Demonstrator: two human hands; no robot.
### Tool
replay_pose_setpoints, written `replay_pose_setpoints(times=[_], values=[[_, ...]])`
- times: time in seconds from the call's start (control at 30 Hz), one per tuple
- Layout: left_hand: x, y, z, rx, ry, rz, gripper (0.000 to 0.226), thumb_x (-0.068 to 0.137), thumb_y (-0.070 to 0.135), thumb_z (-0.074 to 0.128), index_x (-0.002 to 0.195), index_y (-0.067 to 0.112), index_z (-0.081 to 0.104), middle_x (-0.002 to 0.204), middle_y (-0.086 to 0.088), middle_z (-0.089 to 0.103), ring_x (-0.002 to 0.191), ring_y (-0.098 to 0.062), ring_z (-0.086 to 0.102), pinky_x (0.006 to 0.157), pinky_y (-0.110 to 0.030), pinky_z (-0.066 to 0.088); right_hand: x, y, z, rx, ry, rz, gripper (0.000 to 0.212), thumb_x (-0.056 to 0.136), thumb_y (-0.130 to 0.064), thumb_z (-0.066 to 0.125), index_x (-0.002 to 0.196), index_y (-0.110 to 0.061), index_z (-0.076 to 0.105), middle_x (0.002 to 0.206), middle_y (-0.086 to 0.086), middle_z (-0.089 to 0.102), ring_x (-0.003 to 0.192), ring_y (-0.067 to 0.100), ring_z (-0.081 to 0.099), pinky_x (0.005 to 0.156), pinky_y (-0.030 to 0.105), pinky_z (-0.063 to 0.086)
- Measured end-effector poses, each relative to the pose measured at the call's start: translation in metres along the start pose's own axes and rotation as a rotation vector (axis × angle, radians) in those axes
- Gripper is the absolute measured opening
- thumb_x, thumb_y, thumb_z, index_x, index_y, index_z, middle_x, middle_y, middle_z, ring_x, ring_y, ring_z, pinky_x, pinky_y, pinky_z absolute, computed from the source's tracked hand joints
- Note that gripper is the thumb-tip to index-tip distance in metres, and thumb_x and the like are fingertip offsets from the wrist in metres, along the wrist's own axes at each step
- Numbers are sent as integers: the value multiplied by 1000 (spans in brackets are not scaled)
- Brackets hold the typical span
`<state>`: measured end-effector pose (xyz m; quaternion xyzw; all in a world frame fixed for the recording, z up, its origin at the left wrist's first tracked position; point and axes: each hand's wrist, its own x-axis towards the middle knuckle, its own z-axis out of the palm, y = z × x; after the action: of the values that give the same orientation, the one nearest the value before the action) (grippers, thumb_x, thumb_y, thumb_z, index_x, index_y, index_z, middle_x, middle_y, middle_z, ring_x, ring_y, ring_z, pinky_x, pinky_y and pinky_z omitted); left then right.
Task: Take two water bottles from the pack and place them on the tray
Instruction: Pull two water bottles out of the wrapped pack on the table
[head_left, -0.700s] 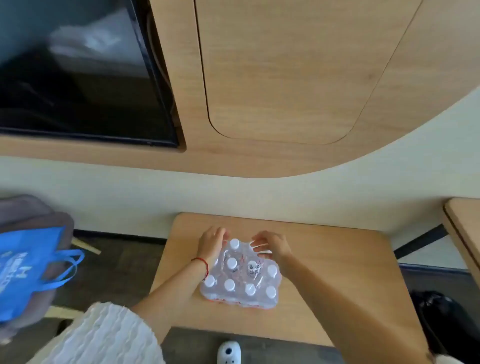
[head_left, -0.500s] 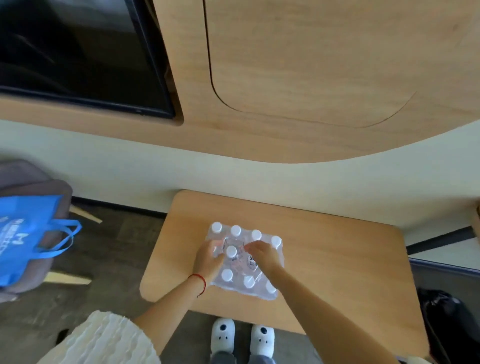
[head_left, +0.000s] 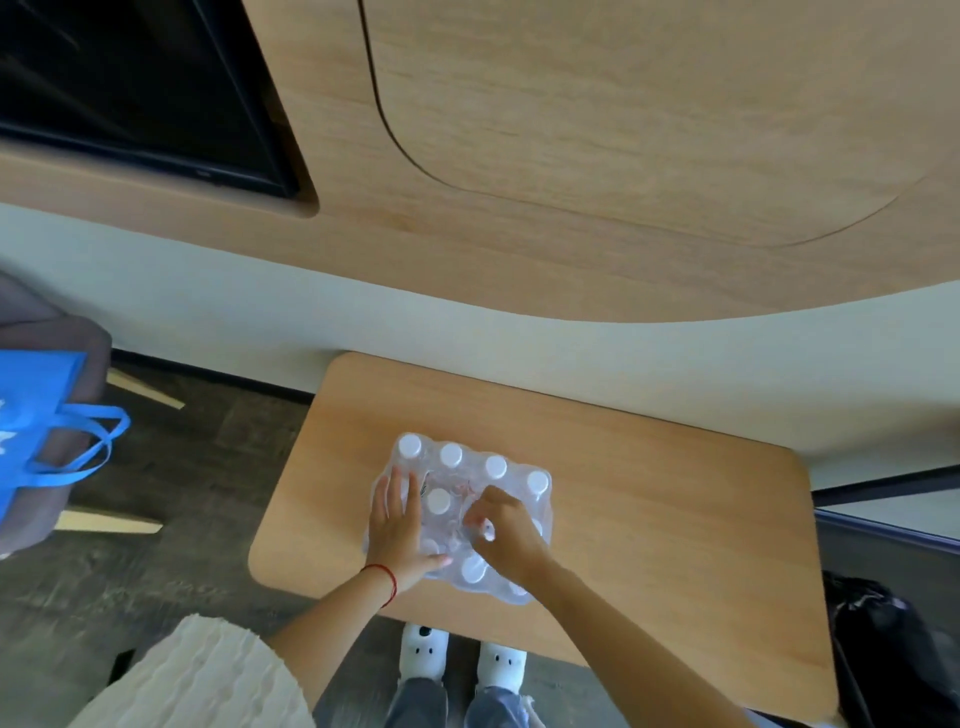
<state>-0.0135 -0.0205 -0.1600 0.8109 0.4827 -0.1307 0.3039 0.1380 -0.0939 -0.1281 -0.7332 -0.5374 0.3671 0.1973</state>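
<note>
While the shrink-wrapped pack (head_left: 470, 488) of white-capped water bottles sits near the counter's (head_left: 649, 519) front-left corner, both hands rest on top of it. Left hand (head_left: 400, 530) lies flat, fingers spread, over the pack's left side. Right hand (head_left: 506, 532) is curled, fingertips pinching at the plastic wrap near the middle.

Low wooden table (head_left: 649, 499), dark floor (head_left: 197, 467), pale wall (head_left: 260, 291), wood panelling (head_left: 597, 130), black screen (head_left: 130, 88), blue bag (head_left: 31, 431) at left
</note>
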Motion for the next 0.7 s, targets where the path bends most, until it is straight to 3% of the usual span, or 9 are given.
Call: replay_pose_setpoints(times=[0.1, 0.17, 0.27, 0.33, 0.4, 0.43, 0.5, 0.6, 0.7], values=[[-1, 5, -4, 29, -21, -28, 117, 72, 54, 68, 142, 21, -20, 154, -16, -25, 141, -38, -21, 118, -46, 1, -31, 21, -16, -56, -85, -80, 15, 80, 4, 55, 82, 0, 68, 110, 17, 63, 91, 31, 62, 74, 33, 51], [-1, 8, -4, 52, -20, -37, 116, 72, 53, 68, 142, 22, -18, 154, -18, -25, 141, -39, -20, 119, -46, 2, -52, 35, -22, -198, -192, -132, 26, 85, 0, 46, 94, -5, 69, 130, 9, 59, 113, 24, 58, 92, 33, 51], [0, 9, -1, 85, -14, -49, 113, 73, 51, 68, 143, 23, -17, 153, -19, -25, 141, -41, -19, 119, -46, 2, -69, 45, -23, -357, -312, -187, 41, 85, -2, 41, 117, -13, 64, 143, 0, 51, 136, 12, 39, 116, 25, 29], [0, 6, 2, 78, -3, -52, 114, 72, 51, 68, 142, 25, -18, 154, -17, -25, 141, -40, -19, 119, -45, 4, -67, 38, -20, -394, -286, -179, 43, 74, -3, 42, 106, -12, 70, 130, 8, 63, 126, 20, 50, 112, 30, 35], [1, 3, 5, 52, 15, -51, 116, 71, 49, 70, 142, 26, -18, 154, -15, -25, 141, -38, -20, 118, -45, 7, -55, 23, -19, -388, -205, -109, 33, 70, -14, 41, 79, -7, 72, 93, 18, 72, 89, 31, 61, 88, 34, 47], [0, 2, 6, 37, 27, -47, 117, 70, 47, 71, 142, 27, -18, 154, -13, -25, 141, -37, -20, 118, -45, 9, -45, 17, -17, -378, -145, -72, 31, 73, -19, 41, 76, -5, 69, 85, 18, 70, 81, 32, 60, 82, 34, 48], [-1, 0, 6, 15, 47, -38, 117, 70, 46, 72, 142, 30, -19, 155, -10, -24, 142, -34, -19, 118, -44, 13, -21, 8, -7, -352, -28, -9, 31, 85, -26, 47, 101, -6, 64, 103, 16, 65, 97, 31, 58, 85, 37, 48], [-2, -1, 6, -10, 70, -32, 118, 70, 45, 73, 139, 34, -22, 155, -8, -23, 142, -32, -19, 117, -45, 14, 10, 4, 10, -434, -61, 103, 50, 93, -36, 50, 134, -11, 38, 130, 14, 47, 119, 30, 45, 98, 40, 42], [-3, -1, 6, -29, 84, -20, 120, 69, 42, 75, 135, 38, -25, 156, -7, -22, 142, -32, -17, 117, -47, 20, 24, 5, 22, -651, -105, 123, 49, 95, -26, 52, 137, -9, 34, 121, 16, 58, 113, 31, 51, 98, 38, 40]])
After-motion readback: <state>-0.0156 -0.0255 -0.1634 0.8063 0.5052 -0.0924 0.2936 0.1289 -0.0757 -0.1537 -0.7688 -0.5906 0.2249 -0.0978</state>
